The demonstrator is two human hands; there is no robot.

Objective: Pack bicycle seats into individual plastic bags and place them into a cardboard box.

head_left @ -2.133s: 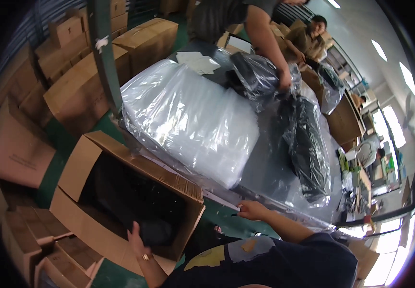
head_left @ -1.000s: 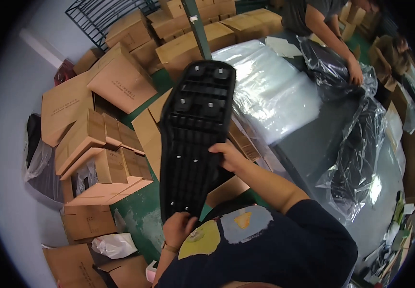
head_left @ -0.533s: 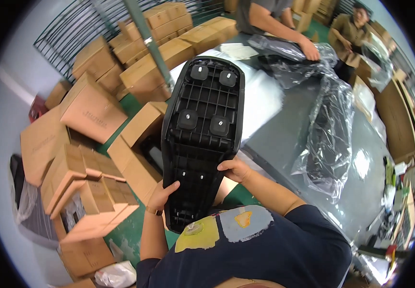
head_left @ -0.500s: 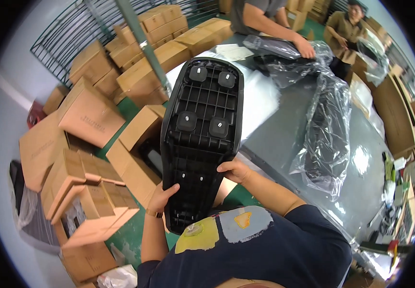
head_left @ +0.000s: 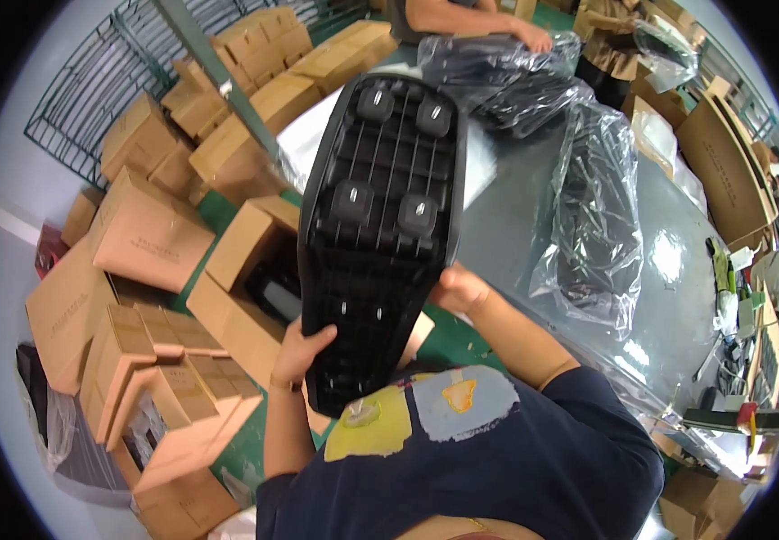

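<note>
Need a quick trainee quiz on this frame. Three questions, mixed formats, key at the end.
1. True or false: the left hand and the right hand both hold the black ribbed panel.

2. Pick one. Lying on the grey table, to the right of the panel:
a) a stack of plates
b) a dark piece in clear plastic
c) a coil of rope

3. Count: how many rounded-square pads show on the panel's ribbed side?

Key: 1. True. 2. b. 3. Four.
</note>
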